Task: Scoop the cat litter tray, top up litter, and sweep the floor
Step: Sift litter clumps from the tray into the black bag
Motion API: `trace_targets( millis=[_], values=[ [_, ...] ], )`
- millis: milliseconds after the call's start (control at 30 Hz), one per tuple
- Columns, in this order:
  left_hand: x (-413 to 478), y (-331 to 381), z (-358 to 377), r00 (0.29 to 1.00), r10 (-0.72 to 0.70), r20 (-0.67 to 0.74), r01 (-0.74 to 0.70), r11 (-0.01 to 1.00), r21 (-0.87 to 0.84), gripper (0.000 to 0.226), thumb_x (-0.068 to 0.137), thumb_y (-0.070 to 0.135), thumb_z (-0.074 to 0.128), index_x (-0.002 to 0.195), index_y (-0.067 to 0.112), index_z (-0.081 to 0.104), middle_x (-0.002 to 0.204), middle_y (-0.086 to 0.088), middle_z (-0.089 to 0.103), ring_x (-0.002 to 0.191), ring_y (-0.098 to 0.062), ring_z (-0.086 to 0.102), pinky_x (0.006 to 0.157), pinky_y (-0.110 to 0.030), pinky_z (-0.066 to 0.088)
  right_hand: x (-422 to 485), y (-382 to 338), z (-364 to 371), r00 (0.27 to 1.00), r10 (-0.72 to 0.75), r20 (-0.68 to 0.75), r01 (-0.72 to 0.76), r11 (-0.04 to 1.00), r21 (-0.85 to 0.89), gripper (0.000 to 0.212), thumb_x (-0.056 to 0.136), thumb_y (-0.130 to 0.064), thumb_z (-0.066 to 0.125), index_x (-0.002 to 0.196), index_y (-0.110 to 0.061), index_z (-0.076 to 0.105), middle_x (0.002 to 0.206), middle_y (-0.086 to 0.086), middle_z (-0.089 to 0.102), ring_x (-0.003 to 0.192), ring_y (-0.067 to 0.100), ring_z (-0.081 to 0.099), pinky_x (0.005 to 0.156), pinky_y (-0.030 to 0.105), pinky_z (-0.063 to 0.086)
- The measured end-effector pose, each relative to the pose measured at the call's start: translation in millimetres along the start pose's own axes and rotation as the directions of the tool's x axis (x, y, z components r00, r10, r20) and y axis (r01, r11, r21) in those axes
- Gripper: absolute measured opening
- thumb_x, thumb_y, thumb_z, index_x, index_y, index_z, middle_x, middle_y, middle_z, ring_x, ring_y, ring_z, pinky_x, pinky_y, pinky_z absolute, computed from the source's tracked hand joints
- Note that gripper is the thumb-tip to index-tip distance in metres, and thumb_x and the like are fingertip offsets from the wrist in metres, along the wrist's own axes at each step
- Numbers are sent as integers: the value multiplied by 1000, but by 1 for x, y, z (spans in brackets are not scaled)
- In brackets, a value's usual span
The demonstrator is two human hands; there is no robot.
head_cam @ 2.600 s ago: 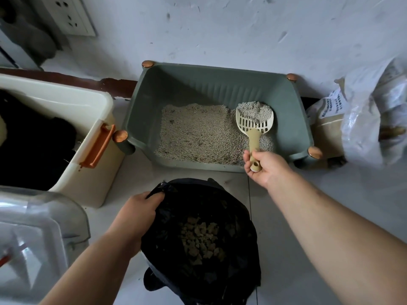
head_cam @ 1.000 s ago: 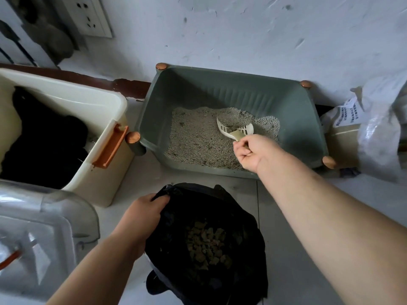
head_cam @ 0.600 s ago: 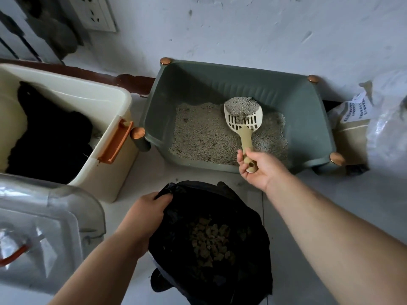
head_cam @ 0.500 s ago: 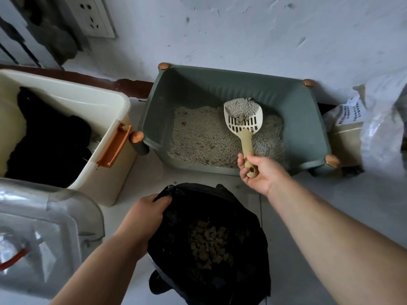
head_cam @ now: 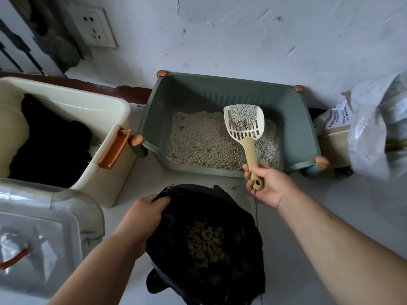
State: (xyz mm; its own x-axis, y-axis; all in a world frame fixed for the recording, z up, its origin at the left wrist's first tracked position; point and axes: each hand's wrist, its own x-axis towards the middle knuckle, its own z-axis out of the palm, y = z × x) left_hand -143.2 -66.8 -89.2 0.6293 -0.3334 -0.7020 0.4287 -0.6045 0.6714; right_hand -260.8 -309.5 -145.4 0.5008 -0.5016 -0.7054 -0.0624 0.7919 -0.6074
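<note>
Gripping the tan handle of the scoop [head_cam: 246,133], the right hand [head_cam: 267,183] has its fingers curled round the handle's end, just over the near rim of the litter tray [head_cam: 198,95]. The scoop's pale slotted head hangs above the right part of the tray and carries a heap of grey litter, with a few darker lumps down by the slots. Under it, the litter bed [head_cam: 202,142] covers most of the tray floor, lighter and looser at the right. The green tray stands on the floor [head_cam: 330,205] against the white wall, with a copper-coloured cap on each corner.

Just in front of the tray sits a black bag [head_cam: 242,260] with its mouth open. The left hand [head_cam: 143,214] grips the bag's left rim, fingers folded over the edge. Brownish clumps [head_cam: 204,245] lie in a pile inside the bag.

To the left stands a cream bin [head_cam: 105,111] with something black in it, and its orange handle [head_cam: 113,150] is just beside the tray's near left corner. A clear plastic lid [head_cam: 44,216] fills the lower left. At the right, a sack [head_cam: 370,133] wrapped in plastic leans near the tray. A wall socket [head_cam: 94,27] shows at upper left.
</note>
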Motion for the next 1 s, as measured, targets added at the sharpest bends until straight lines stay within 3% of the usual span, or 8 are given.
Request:
trace_targets(
  millis=[167,333,633,733,867,1000],
  values=[
    [-2,0,1,1000,1,7,-1,1000,15,18,94,11,56,92,0,70,87,-23,74,79,-36,72,77,-49,58,-10,-6,-1,1000,-14,-14,13,996,-88,18,98,-5,46,98,-18,57,89,3,64,66,11,52,41,17,42],
    [-4,2,2,1000,16,2,-16,1000,20,18,93,11,57,88,-1,68,79,-20,73,77,-35,72,75,-46,59,-27,-15,-2,1000,-25,6,26,965,-262,17,98,-4,46,98,-17,57,86,4,64,64,11,50,40,16,40],
    [-7,3,2,1000,-3,-4,3,1000,-18,18,93,13,58,87,1,71,83,-22,74,77,-37,73,81,-52,59,-45,-13,-3,999,13,52,4,951,-310,14,97,-5,47,98,-14,58,85,3,64,61,9,50,40,16,37],
    [-7,2,2,1000,7,2,-7,1000,-29,17,91,14,61,89,2,72,84,-19,75,78,-35,73,82,-51,59,-50,-12,-7,997,12,70,10,949,-316,17,96,-5,48,107,-14,58,84,2,65,59,10,51,37,16,37],
    [-4,4,2,1000,8,-21,-10,995,-96,15,89,18,66,89,5,74,86,-16,76,77,-30,73,81,-45,60,-67,-14,-14,991,40,127,20,898,-439,19,94,-7,50,104,-17,62,79,2,66,60,10,51,37,16,36],
    [6,-3,0,992,-103,-68,87,976,-198,23,86,26,71,87,4,72,86,-17,75,78,-32,73,77,-43,61,-86,-9,-27,977,93,190,36,812,-583,15,90,-8,55,98,-15,66,74,4,62,58,10,49,36,15,33]
  ],
)
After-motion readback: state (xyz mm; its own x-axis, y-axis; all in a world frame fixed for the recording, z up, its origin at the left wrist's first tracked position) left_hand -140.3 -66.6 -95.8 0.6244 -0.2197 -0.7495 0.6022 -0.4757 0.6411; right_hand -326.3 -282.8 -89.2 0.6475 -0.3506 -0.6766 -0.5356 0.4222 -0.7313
